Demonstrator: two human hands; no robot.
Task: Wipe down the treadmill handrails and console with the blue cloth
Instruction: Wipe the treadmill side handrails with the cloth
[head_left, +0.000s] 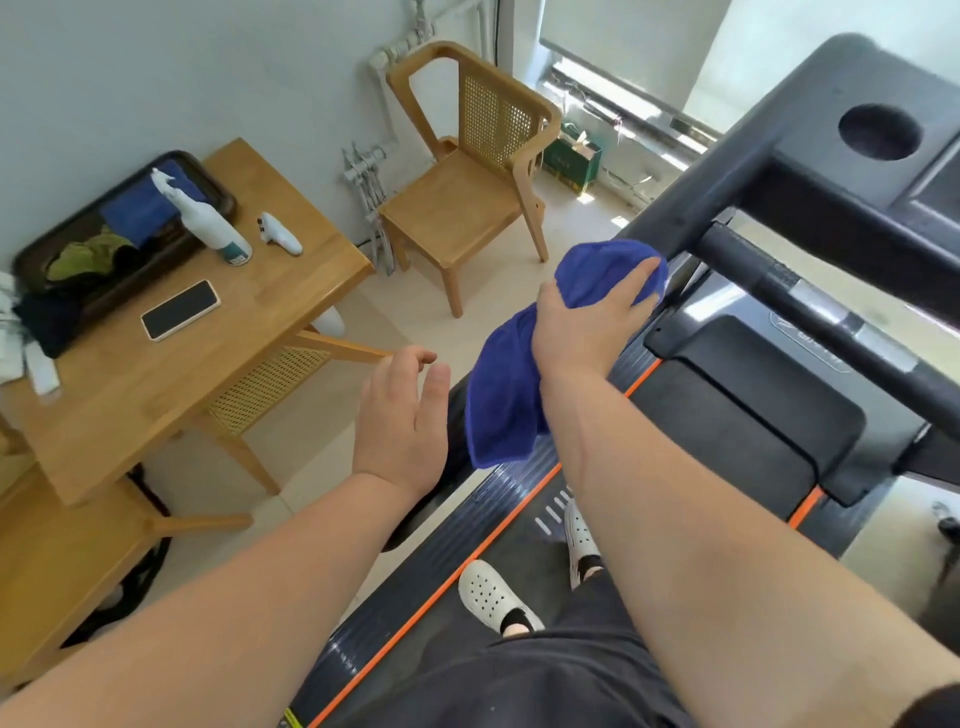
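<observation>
I stand on the treadmill belt in white clogs. My right hand grips the blue cloth; its bunched top presses against the lower end of the left handrail, and the rest hangs down below my wrist. My left hand hovers open in the air to the left of the cloth, fingers apart, holding nothing. The dark console with a round cup holder is at the upper right. A black crossbar with silver grip sensors runs below the console.
A wooden table stands left of the treadmill, carrying a phone, a white spray bottle, a small white device and a dark tray with cloths. A wooden cane-back chair stands by the wall.
</observation>
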